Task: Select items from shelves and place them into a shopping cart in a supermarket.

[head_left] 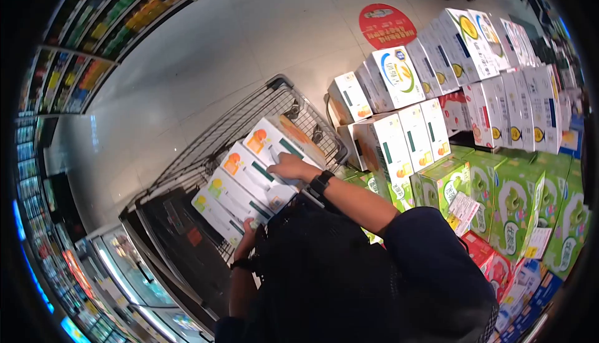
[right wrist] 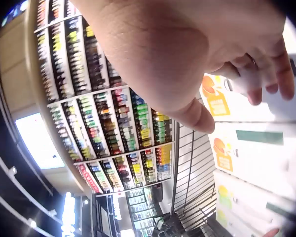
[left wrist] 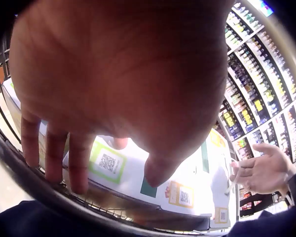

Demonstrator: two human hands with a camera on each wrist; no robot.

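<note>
four white cartons (head_left: 249,184) lie flat side by side in the trolley (head_left: 293,93), long axes across it, the row running away from the person. right hand (head_left: 290,167) rests on the far ones, fingers loose and gripping nothing. left hand (head_left: 245,235), fingers straight and empty, is at the nearest one's edge.

Wire shopping cart (head_left: 206,149) holds a row of cartons (head_left: 253,174).

free: floor (head_left: 206,62) beyond cart (head_left: 279,81) | blocked: cartons (head_left: 246,171) cover cart bed | box display (head_left: 399,74) close right
</note>
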